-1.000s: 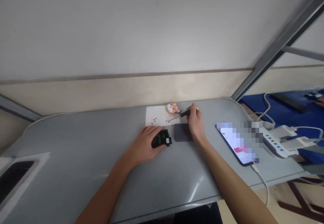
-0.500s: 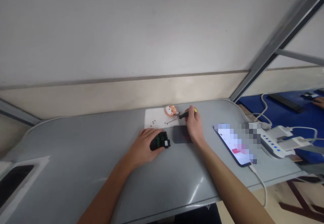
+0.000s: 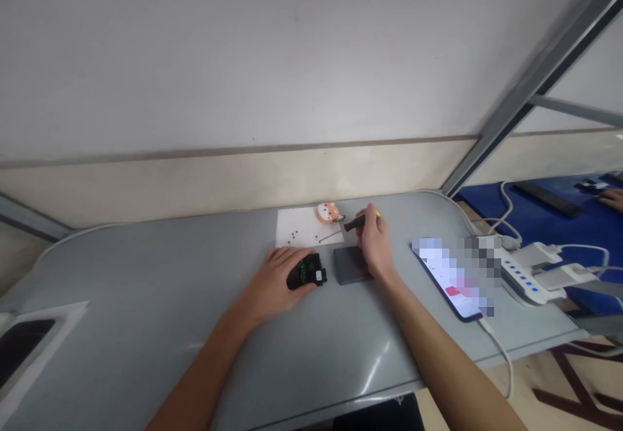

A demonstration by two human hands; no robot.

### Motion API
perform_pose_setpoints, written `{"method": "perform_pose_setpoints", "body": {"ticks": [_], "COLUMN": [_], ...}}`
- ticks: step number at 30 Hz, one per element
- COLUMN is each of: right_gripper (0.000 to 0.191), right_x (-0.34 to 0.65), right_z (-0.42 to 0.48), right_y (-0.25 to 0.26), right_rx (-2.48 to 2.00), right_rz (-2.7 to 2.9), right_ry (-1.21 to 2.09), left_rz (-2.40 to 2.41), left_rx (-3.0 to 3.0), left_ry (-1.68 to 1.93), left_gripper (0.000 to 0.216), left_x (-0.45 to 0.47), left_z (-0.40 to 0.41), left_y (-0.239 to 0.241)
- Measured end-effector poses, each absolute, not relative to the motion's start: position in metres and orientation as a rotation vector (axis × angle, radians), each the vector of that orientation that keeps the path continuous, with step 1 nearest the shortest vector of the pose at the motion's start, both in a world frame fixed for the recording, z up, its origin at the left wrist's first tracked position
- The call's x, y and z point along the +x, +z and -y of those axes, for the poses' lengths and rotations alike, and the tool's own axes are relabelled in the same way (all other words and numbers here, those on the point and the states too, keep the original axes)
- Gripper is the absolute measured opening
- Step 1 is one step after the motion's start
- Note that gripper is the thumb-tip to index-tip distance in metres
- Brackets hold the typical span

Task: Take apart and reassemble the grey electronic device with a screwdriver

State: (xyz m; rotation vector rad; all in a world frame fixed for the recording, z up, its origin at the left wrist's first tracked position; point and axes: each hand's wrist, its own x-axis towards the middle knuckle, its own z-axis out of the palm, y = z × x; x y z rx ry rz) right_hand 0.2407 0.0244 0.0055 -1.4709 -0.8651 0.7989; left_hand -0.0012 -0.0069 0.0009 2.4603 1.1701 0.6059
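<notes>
My left hand [image 3: 278, 283] is closed around a small black electronic device [image 3: 307, 272] with a green circuit board showing, resting on the desk. In my right hand [image 3: 374, 243] is a screwdriver [image 3: 354, 223] with a black handle and a yellow end. Its thin shaft slants down and left, the tip at the sheet of white paper [image 3: 285, 223]. Several tiny dark screws [image 3: 293, 234] lie on that paper; whether one sits on the tip is too small to tell. A dark grey flat box [image 3: 348, 265] lies beneath my right wrist, which partly covers it.
An orange-and-white animal-face case [image 3: 328, 213] sits at the paper's back edge. To the right are a phone [image 3: 450, 282] on a cable and a white power strip [image 3: 523, 275] with plugs. Another person's hand [image 3: 612, 198] shows over the blue table [image 3: 535, 223].
The screwdriver tip has shifted slightly left and down over the paper. The grey box has moved a little towards me and shows its front side. My left hand stays on the device.
</notes>
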Motion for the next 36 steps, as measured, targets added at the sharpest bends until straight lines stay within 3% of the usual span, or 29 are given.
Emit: {"method": "perform_pose_setpoints", "body": {"ticks": [14, 22, 36], "right_gripper": [0.061, 0.058, 0.056], "right_x": [0.235, 0.228, 0.222], "right_z": [-0.018, -0.012, -0.011], "right_y": [0.016, 0.021, 0.020], "right_rx": [-1.390, -1.264, -1.162], "right_rz": [0.879, 0.920, 0.965], "right_ry": [0.812, 0.908, 0.978], "left_rz": [-1.155, -1.308, -1.307], "left_rx": [2.429, 2.290, 2.275], "left_ry": [0.638, 0.897, 1.062], "left_gripper": [0.055, 0.023, 0.012], "left_x": [-0.001, 0.002, 0.003], "left_z": [0.008, 0.003, -0.001], "left_y": [0.002, -0.010, -0.015]}}
